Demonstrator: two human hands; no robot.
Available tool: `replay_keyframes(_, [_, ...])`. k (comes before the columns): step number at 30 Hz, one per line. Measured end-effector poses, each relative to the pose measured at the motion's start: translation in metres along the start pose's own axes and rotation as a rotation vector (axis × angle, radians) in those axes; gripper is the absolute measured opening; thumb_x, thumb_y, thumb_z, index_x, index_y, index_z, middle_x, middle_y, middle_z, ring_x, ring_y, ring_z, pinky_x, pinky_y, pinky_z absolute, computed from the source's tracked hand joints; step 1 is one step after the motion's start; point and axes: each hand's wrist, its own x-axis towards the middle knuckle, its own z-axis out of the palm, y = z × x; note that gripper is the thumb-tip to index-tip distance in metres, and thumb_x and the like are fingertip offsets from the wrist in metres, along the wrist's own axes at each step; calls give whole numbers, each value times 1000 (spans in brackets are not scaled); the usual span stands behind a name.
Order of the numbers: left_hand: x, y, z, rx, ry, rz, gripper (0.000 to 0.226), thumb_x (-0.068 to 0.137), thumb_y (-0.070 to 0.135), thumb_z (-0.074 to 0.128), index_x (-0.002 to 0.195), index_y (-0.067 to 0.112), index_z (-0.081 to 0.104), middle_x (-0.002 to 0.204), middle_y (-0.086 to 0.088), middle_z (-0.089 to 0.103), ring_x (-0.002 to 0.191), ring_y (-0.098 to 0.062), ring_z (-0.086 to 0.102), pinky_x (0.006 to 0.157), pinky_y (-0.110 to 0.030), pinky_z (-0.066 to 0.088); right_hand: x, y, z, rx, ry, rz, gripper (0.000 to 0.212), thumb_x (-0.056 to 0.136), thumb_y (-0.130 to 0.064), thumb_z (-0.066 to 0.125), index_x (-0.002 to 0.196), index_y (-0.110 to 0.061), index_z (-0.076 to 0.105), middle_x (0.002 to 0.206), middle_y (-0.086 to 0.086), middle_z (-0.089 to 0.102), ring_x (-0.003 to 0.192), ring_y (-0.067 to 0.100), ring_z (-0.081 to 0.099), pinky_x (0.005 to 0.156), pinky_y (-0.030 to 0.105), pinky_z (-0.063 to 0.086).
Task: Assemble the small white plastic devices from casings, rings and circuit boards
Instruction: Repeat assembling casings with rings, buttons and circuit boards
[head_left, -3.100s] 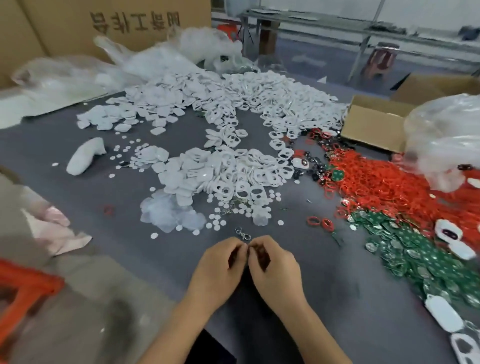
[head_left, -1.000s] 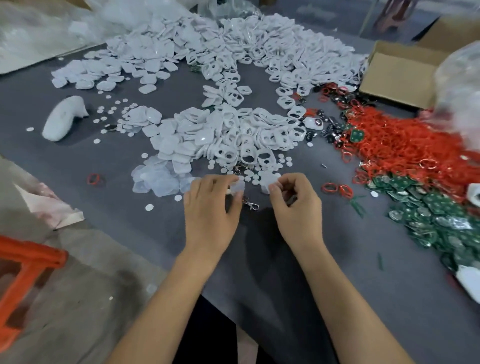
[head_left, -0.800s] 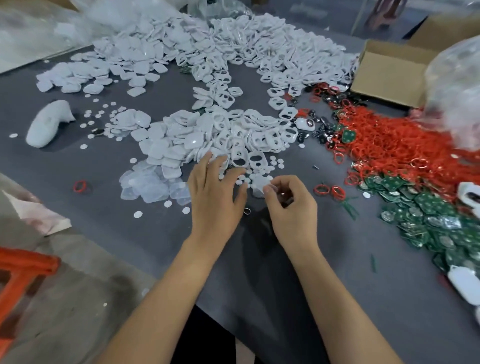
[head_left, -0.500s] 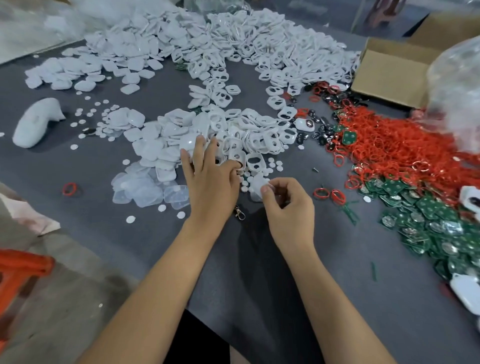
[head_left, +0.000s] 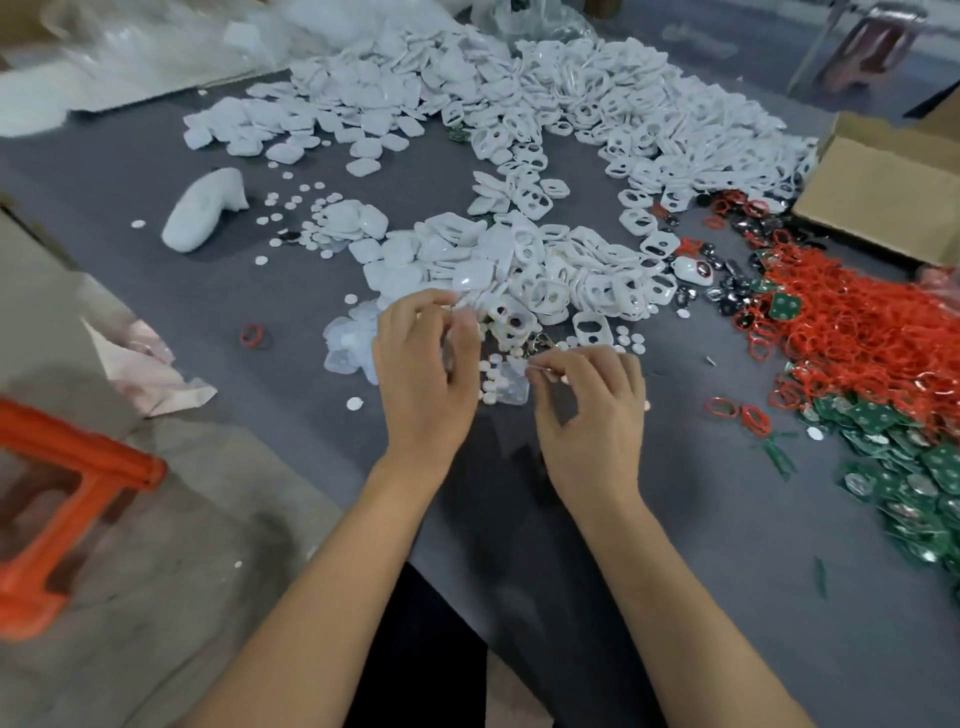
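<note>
Head view: a flat dark grey tabletop (head_left: 597, 571) with a matte, felt-like surface carries heaps of small parts. The left hand (head_left: 423, 374) hovers at the near edge of a pile of glossy white plastic casings (head_left: 524, 270), rounded squares, some solid and some with oval cut-outs. Its fingers are curled and its fingertips pinch a small white piece (head_left: 453, 307), too blurred to identify. The right hand (head_left: 592, 410) sits just beside it, fingers bent, thumb and forefinger pinching a thin pale item (head_left: 537, 368) whose shape cannot be made out. Between the two hands lies a clear, soft-looking square pad (head_left: 506, 387) among flat white round discs (head_left: 488, 366).

A larger spread of the same white casings (head_left: 623, 104) covers the far part of the tabletop. To the right, a tangled mass of thin red rubbery rings (head_left: 857, 332) lies against a heap of green circuit boards (head_left: 914, 467) with shiny silver round spots. A brown cardboard box (head_left: 883, 192) stands beyond the rings. A lumpy white foam-like object (head_left: 205, 213) rests at the left, well apart from the hands. An orange plastic frame (head_left: 67, 499) shows low at the left edge.
</note>
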Motion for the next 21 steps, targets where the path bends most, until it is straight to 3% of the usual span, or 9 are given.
replay_keyframes(2, [1, -5, -7, -98, 30, -90, 34, 105, 34, 51, 86, 8, 63, 114, 6, 68, 101, -1, 58, 82, -34, 51, 1, -6, 10, -21, -29, -88, 7, 97, -22, 70, 100, -17, 75, 99, -5, 69, 96, 23, 57, 87, 36, 44])
replay_keyframes(4, [3, -9, -11, -111, 35, -173, 26, 104, 39, 55, 90, 17, 60, 94, 14, 67, 87, -4, 61, 72, -29, 50, 4, -11, 18, -44, -47, -149, 5, 97, -19, 71, 99, -16, 73, 96, -7, 70, 95, 22, 57, 87, 32, 39])
replay_keyframes(7, [11, -12, -14, 49, -30, -182, 28, 103, 43, 58, 89, 20, 49, 72, 12, 57, 68, -11, 56, 57, -26, 39, 11, -18, 32, -59, -39, -157, 4, 97, -15, 71, 99, -13, 74, 92, -3, 71, 93, 25, 57, 86, 39, 43])
replay_keyframes(10, [22, -19, -16, 198, -96, -110, 19, 98, 28, 67, 112, 19, 59, 90, 9, 65, 85, -16, 64, 65, -34, 48, 18, -22, 44, -59, -32, -122, 7, 98, -15, 69, 99, -12, 74, 92, 0, 71, 92, 30, 58, 86, 42, 45])
replay_keyframes(12, [27, -24, -16, 352, -170, -40, 41, 96, 25, 69, 135, 17, 59, 105, 1, 66, 104, -24, 61, 79, -38, 48, 21, -22, 49, -52, -36, -117, 7, 98, -15, 69, 99, -11, 75, 91, 1, 71, 92, 30, 58, 86, 42, 45])
replay_keyframes(14, [28, -27, -15, 453, -208, -54, 50, 97, 33, 69, 143, 18, 56, 117, -2, 63, 114, -26, 57, 88, -39, 45, 22, -21, 52, -53, -51, -122, 8, 98, -15, 68, 99, -12, 75, 91, 0, 71, 93, 29, 58, 86, 44, 46])
replay_keyframes(17, [27, -30, -13, 488, -212, -123, 41, 99, 41, 66, 134, 22, 61, 121, -1, 64, 119, -24, 55, 91, -37, 40, 22, -19, 52, -60, -76, -111, 9, 98, -17, 66, 99, -13, 74, 91, -1, 70, 94, 27, 57, 87, 43, 45])
replay_keyframes(21, [26, -30, -13, 513, -189, -63, 16, 99, 36, 65, 110, 26, 70, 103, 2, 63, 105, -24, 57, 80, -34, 33, 24, -17, 52, -59, -102, -93, 6, 96, -15, 68, 97, -14, 74, 90, -2, 70, 93, 27, 57, 87, 46, 45])
